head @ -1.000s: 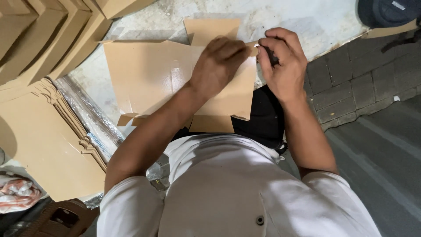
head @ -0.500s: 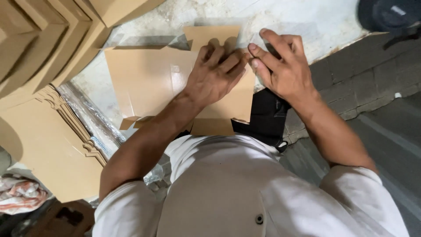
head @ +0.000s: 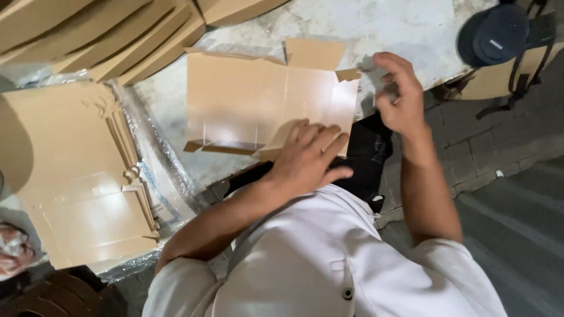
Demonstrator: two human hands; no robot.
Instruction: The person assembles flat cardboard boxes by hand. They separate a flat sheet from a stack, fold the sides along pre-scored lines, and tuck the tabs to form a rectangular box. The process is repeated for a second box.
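So my left hand point(head: 308, 155) is lying flat on the near edge of the flat cardboard box blank point(head: 264, 103), fingers spread and straight, just pressing down on it, not gripping anything. The bottom flap of the blank sits right under my palm and looks like it's folding up a bit where I'm leaning on it.

My right hand point(head: 399, 94) is up off the blank, just past its right edge, near the little torn-looking tab at that corner. Fingers are loosely curled, thumb and forefinger close together like a pinch, but honestly I can't tell if there's anything between them, could be something clear or nothing at all.

The blank itself lies flat on the pale worktable point(head: 399, 29), with one small flap poking out on its far side. Left of the blank there's a stack of flattened cardboard sheets point(head: 70, 176) sitting in crinkly clear plastic wrap point(head: 158, 170). Beyond the blank, at the far left, more cardboard sheets are stacked at an angle point(head: 106, 41). Way off to the right of the blank, at the table's far corner, there's a dark cap point(head: 493, 32). Something black point(head: 364, 152) hangs off the table edge right below the blank, between my arms.
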